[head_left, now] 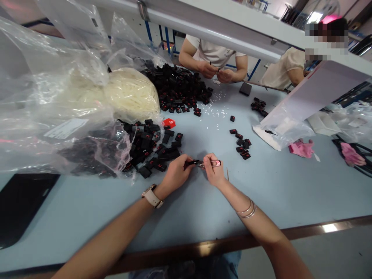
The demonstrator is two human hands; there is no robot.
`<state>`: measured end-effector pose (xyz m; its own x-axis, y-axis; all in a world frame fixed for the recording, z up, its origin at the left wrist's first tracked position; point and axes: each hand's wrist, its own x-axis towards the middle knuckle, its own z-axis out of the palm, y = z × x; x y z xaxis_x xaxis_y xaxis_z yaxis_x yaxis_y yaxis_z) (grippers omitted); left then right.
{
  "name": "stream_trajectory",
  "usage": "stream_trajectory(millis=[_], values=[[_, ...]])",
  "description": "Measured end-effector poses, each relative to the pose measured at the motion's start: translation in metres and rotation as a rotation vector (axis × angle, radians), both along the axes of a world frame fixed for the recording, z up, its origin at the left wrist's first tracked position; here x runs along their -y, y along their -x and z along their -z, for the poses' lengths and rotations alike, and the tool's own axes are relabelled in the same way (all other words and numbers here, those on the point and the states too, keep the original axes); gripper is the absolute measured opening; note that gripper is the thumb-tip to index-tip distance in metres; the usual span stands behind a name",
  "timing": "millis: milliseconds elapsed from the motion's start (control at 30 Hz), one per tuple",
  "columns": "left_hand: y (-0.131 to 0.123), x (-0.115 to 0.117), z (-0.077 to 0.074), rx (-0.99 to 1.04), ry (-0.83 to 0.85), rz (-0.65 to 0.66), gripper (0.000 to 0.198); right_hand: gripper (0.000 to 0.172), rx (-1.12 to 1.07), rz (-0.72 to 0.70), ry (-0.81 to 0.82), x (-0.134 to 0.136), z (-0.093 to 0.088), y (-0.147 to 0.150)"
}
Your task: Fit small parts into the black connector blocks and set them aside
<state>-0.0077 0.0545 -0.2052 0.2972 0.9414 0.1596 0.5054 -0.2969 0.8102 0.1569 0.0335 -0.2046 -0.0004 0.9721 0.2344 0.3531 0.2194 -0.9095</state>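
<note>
Left hand pinches small black part, frame centre, just above blue table. Right hand grips pink tool, tip meeting part. Pile of black parts just left of hands. Smaller cluster right of centre. Co-worker's hands top centre.

On the table, the parts heap lies left of the small cluster.

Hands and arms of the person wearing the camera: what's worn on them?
No sleeves reach the forearms, and there are no gloves. Next to the left hand, the wrist carries a watch with a cream strap and a gold-coloured case. Behind the right hand, the forearm wears a few thin silver bangles.
</note>
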Motion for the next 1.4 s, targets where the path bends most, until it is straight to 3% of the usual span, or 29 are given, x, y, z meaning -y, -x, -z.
stream_trajectory(millis=[200,367,600,733,833,933,1033,1167,1267,1400], values=[[0.000,-0.001,0.002,-0.008,-0.010,-0.003,0.002,0.029,0.014,0.015,0.008,-0.001,-0.005,0.003],[0.000,0.000,0.004,0.004,-0.017,0.005,0.003,0.032,-0.167,0.061,0.015,0.000,0.006,0.003],[0.000,0.000,0.004,0.008,-0.025,0.010,0.004,0.033,-0.203,-0.022,0.063,-0.001,0.004,0.004],[0.000,0.001,0.004,-0.007,-0.040,0.021,0.003,0.037,-0.396,0.144,0.079,-0.009,0.000,0.003],[-0.001,0.005,0.003,-0.063,-0.113,0.058,0.014,0.038,-0.580,0.263,0.080,-0.017,0.004,0.000],[-0.004,0.010,-0.001,-0.188,-0.235,0.151,0.025,0.035,-0.680,0.300,0.101,-0.022,0.011,-0.002],[-0.002,0.013,-0.007,-0.368,-0.305,0.220,0.022,0.033,-0.691,0.298,0.130,-0.023,0.015,-0.003],[0.007,0.007,-0.015,-0.524,-0.372,-0.003,0.014,0.035,-0.666,0.310,0.154,-0.023,0.015,-0.003],[0.016,-0.001,-0.019,-0.588,-0.375,-0.117,0.019,0.037,-0.661,0.302,0.169,-0.023,0.014,-0.003],[0.026,-0.009,-0.022,-0.630,-0.311,-0.256,0.051,0.036,-0.664,0.278,0.165,-0.023,0.015,-0.003]])
